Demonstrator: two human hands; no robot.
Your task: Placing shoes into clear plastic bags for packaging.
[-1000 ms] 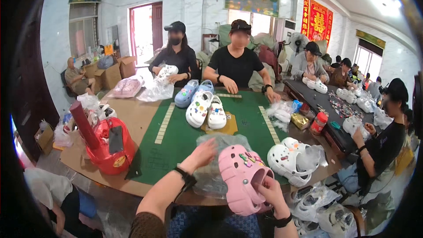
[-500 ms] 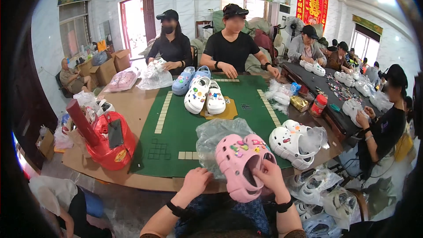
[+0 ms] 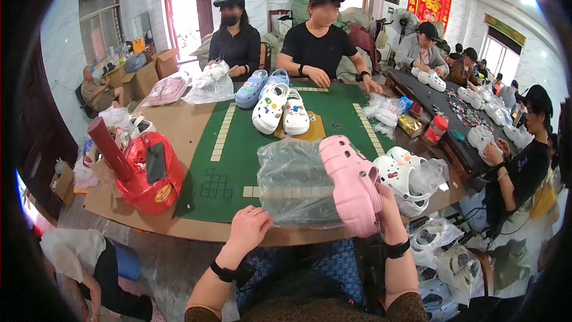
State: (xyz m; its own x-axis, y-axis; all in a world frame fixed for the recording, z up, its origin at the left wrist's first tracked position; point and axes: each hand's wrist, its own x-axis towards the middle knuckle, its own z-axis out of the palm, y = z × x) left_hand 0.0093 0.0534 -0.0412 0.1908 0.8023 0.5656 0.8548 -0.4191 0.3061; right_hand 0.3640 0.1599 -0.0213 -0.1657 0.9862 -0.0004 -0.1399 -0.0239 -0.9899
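White clogs (image 3: 280, 110) beyond plastic bag (image 3: 292, 182)

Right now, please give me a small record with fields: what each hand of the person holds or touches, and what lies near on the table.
left hand: left hand grips the near edge of a clear crumpled plastic bag
right hand: right hand holds a pink foam clog, sole side up, at the bag's right side
surface: green felt mat on a brown table
right of the clog: white foam clogs with charms
left on the table: red round container
middle of the mat: pair of white clogs
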